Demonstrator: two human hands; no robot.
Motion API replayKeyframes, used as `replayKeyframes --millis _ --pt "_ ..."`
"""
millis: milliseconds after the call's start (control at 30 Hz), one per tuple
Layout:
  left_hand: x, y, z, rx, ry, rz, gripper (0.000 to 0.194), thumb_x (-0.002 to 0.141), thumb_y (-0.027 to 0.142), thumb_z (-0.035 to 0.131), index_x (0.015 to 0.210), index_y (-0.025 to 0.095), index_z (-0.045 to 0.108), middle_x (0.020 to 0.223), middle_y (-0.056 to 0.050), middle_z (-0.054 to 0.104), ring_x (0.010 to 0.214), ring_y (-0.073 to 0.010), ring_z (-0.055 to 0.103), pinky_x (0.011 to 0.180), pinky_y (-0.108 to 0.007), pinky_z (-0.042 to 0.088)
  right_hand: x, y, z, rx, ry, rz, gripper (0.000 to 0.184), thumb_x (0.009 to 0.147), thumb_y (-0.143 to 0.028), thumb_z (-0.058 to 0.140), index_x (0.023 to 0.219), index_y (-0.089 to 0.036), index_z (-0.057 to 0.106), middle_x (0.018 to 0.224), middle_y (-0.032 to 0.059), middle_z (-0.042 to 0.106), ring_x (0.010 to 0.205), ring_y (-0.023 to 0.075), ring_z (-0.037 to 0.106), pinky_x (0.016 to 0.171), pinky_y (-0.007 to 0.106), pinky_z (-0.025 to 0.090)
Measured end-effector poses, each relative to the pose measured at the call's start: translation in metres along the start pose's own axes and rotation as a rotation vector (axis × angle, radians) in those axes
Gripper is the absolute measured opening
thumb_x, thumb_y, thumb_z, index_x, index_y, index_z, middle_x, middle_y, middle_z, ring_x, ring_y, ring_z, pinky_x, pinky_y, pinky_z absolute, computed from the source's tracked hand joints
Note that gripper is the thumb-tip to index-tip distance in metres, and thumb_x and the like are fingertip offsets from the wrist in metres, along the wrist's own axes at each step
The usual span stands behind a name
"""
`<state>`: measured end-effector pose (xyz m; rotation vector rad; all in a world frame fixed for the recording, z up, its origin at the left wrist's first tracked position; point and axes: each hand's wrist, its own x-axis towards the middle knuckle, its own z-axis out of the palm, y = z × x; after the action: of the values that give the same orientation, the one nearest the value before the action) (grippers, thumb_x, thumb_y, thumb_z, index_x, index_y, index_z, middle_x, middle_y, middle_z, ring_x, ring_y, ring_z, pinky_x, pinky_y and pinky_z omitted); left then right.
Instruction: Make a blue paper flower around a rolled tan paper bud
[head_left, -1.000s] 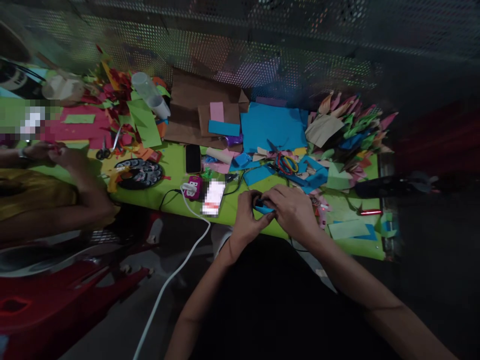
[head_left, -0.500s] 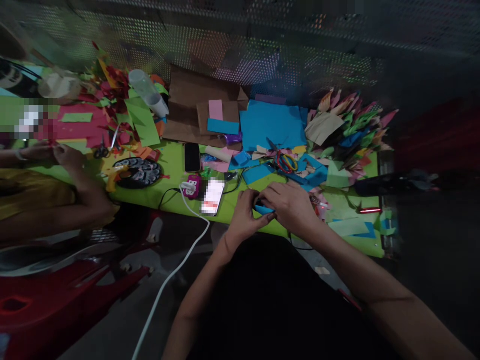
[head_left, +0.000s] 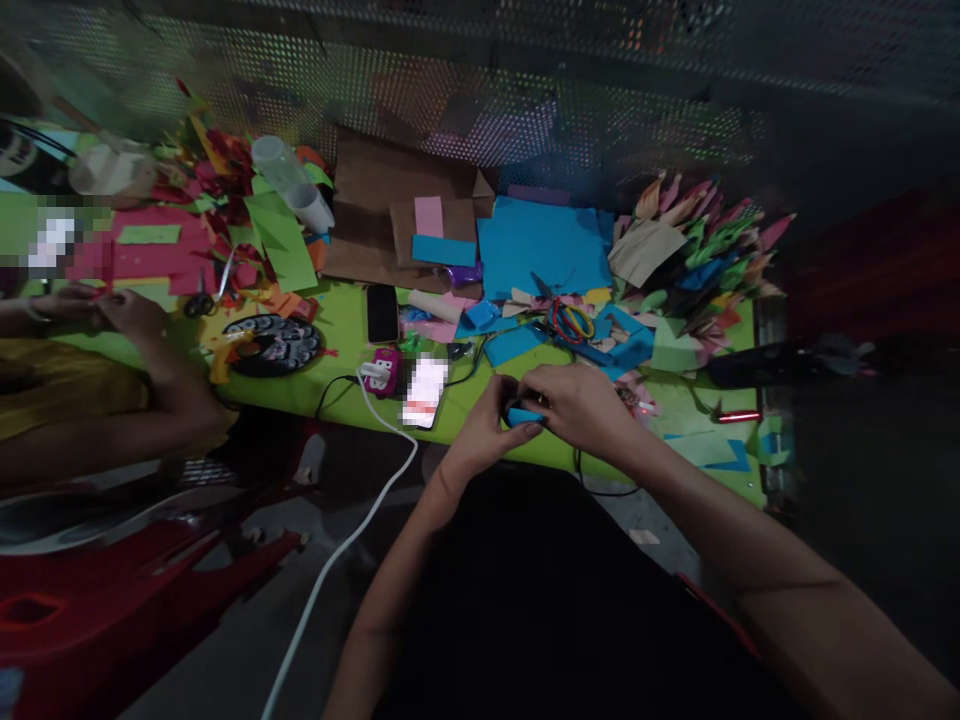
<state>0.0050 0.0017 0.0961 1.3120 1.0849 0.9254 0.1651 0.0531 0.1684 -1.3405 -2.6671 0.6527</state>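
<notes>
Bare green tabletop (head_left: 337, 320) strip, black phone (head_left: 382, 314) beyond

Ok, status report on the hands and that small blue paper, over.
Left hand and right hand both on blue paper piece. Lit phone close on the left, clear of both. Paper scraps just beyond.

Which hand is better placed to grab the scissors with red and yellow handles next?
Probably the right hand: the scissors lie just beyond it. The left hand is farther off and could hold the blue paper.
</notes>
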Motion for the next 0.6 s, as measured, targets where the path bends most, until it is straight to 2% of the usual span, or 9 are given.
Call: replayKeyframes --millis 133,267,400,600 --pt "-0.003 -0.006 0.0 -0.076 0.028 0.073 0.074 0.075 0.069 0.069 0.124 0.02 0.044 0.126 -0.013 0.054 0.117 -0.028 0.057 0.098 -0.041 0.048 0.003 0.009 0.0 0.174 0.024 0.127 0.003 0.077 -0.022 0.066 0.078 -0.019 0.067 0.077 0.0036 0.072 0.068 0.0168 0.061 0.059 0.026 0.03" --pt "-0.007 -0.004 -0.001 0.134 0.179 0.198 0.064 0.078 0.051 0.076 0.13 0.025 0.049 0.144 -0.013 0.047 0.136 -0.0311 0.045 0.108 -0.048 0.042 0.007 0.017 0.001 0.258 0.094 0.251 0.006 0.075 -0.026 0.068 0.076 -0.019 0.068 0.073 0.0028 0.072 0.066 0.0167 0.061 0.058 0.025 0.032" --pt "-0.005 0.0 0.002 0.318 0.277 0.251 0.046 0.081 0.03 0.076 0.122 0.025 0.057 0.134 -0.01 0.057 0.131 -0.0278 0.051 0.108 -0.048 0.043 0.01 0.018 0.006 0.214 0.116 0.304 0.008 0.075 -0.028 0.068 0.074 -0.02 0.067 0.072 0.0031 0.072 0.065 0.0171 0.06 0.058 0.026 0.031" --pt "0.001 -0.001 0.008 0.333 0.348 0.277 0.031 0.084 0.02 0.072 0.113 0.025 0.063 0.127 -0.009 0.061 0.124 -0.0247 0.057 0.104 -0.045 0.049 0.011 0.016 0.006 0.19 0.084 0.293 0.006 0.074 -0.025 0.071 0.075 -0.02 0.068 0.075 0.003 0.073 0.066 0.017 0.062 0.057 0.025 0.03"
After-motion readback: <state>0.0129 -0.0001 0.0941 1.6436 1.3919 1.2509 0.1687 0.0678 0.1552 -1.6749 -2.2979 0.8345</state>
